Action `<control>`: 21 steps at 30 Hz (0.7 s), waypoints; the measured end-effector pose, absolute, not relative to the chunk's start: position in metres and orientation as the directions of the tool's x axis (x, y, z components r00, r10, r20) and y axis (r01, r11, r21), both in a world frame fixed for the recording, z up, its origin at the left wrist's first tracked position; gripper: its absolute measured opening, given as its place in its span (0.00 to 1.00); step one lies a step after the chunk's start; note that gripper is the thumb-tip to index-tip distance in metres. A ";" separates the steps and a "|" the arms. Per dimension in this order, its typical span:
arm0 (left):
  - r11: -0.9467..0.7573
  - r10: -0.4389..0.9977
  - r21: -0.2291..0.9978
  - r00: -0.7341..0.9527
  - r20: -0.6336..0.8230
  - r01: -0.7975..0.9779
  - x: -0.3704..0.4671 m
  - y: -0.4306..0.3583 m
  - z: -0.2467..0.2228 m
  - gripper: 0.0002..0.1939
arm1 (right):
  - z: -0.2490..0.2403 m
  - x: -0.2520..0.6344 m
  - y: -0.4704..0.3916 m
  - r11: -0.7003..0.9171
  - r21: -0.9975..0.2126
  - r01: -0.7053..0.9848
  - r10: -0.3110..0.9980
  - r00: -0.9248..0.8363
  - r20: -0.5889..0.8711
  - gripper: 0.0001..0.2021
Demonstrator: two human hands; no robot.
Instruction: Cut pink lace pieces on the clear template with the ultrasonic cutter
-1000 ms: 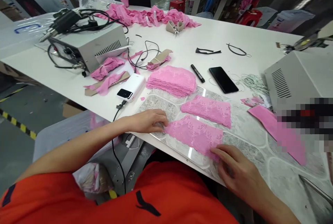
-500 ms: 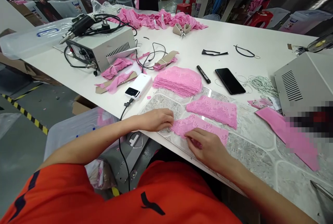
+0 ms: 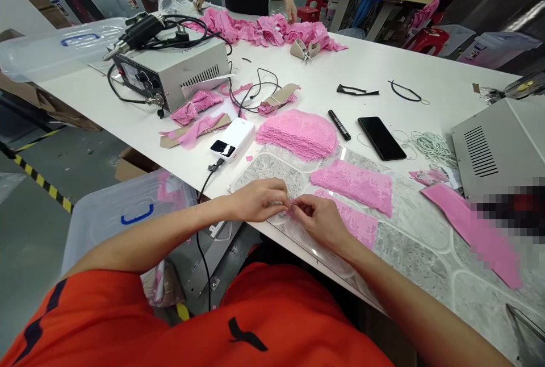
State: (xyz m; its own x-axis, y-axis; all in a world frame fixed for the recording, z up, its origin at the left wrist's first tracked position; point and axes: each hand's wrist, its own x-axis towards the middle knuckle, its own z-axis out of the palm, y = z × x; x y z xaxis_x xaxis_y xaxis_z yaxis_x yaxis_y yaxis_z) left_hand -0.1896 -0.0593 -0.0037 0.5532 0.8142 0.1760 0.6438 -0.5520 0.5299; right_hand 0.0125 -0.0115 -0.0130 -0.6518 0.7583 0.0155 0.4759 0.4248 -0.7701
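My left hand (image 3: 263, 199) and my right hand (image 3: 320, 219) meet at the front edge of the table, fingertips pinched together on the left end of a pink lace piece (image 3: 360, 225). The right hand covers much of that piece, and its far end lies flat on the grey marbled mat (image 3: 413, 259). Just behind it is a second strip of pink lace (image 3: 351, 185), spread out flat. Beyond the hands a neat stack of pink lace pieces (image 3: 296, 134) sits at the mat's back edge.
A white power bank (image 3: 233, 140) with a cable, a black marker (image 3: 339, 125) and a phone (image 3: 381, 138) lie around the stack. Grey machine boxes (image 3: 174, 71) stand left and right. Across the table a person stands by a heap of pink fabric (image 3: 259, 30).
My right hand has moved left along the lace to meet my left hand, and both now pinch its end. Across the table, the person has lowered the pink fabric onto the heap.
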 end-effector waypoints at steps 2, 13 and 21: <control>-0.592 0.797 0.454 0.567 0.209 0.665 -0.188 -0.066 -0.009 0.13 | -0.012 0.012 -0.009 0.376 -0.806 0.457 0.768 -0.640 -0.005 0.09; -0.679 0.723 0.202 0.595 0.350 0.706 -0.189 -0.077 -0.014 0.14 | 0.016 0.089 -0.001 0.039 -0.956 0.289 0.978 -0.207 -0.023 0.13; -0.777 0.603 0.079 0.703 0.377 0.625 -0.169 -0.059 0.002 0.15 | -0.015 0.216 -0.047 -0.181 -0.867 0.464 0.896 0.441 0.049 0.16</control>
State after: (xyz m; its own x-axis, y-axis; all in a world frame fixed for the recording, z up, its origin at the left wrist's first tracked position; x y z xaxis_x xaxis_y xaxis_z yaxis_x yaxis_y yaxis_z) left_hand -0.1685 -0.0595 0.0025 0.7030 0.6033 0.3767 0.6246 -0.7770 0.0787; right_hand 0.2158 -0.0471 -0.0146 0.4414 0.8960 0.0490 0.4645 -0.1814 -0.8668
